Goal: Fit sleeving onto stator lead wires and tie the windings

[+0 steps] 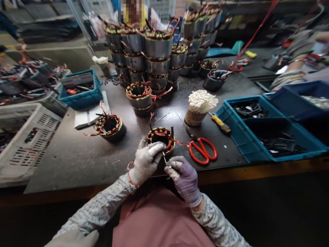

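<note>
A wound motor stator [168, 132] with copper wire round its rim stands near the table's front edge. My left hand [146, 159], in a white glove, rests against its near side with thumb and fingers closed; what they pinch is partly hidden. My right hand [187, 180], in a purple and white glove, pinches the lower end of a thin pale tube [165, 157]. The tube's upper end meets my left fingertips. Right of the stator lie red-handled scissors [203, 151], with a reddish wire running from the stator towards them.
Another stator [110, 128] stands to the left, with tall stacks of stators [158, 48] behind. A pot of white tubes [194, 116], a yellow screwdriver [221, 123] and blue bins [239, 137] are at right. A white crate [23, 144] stands left. A co-worker's arm [295, 68] reaches in.
</note>
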The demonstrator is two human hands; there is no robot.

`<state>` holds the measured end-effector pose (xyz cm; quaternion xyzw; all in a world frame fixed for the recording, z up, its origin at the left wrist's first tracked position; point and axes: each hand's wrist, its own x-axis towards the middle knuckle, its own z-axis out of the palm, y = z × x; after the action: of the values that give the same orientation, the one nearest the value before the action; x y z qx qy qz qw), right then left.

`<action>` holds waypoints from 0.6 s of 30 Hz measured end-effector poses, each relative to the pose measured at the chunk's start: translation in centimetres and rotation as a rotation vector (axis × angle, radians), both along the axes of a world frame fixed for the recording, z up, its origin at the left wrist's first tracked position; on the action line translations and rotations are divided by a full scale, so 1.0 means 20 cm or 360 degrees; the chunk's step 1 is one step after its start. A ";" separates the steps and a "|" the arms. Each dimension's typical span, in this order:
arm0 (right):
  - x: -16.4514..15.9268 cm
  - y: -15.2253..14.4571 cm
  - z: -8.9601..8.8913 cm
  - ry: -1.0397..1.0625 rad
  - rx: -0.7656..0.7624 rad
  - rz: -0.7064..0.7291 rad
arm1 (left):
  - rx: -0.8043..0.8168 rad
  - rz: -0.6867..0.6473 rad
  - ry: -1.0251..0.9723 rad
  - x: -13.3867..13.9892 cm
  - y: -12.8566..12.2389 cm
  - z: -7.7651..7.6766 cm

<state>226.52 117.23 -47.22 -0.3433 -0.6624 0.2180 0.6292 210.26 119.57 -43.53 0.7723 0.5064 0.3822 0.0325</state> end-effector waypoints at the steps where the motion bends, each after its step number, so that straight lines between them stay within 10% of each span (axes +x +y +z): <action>1: 0.01 -0.01 0.03 -0.0062 -0.0017 -0.0009 | 0.0069 -0.0045 0.0051 0.00 0.00 0.00; 18: 0.02 0.10 0.13 -0.0496 -0.0247 0.0087 | 0.0216 -0.0290 0.0228 -0.04 0.05 -0.04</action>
<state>226.92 119.33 -44.62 -0.4025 -0.7421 0.2296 0.4844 209.54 120.55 -44.25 0.8408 0.4083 0.3547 -0.0215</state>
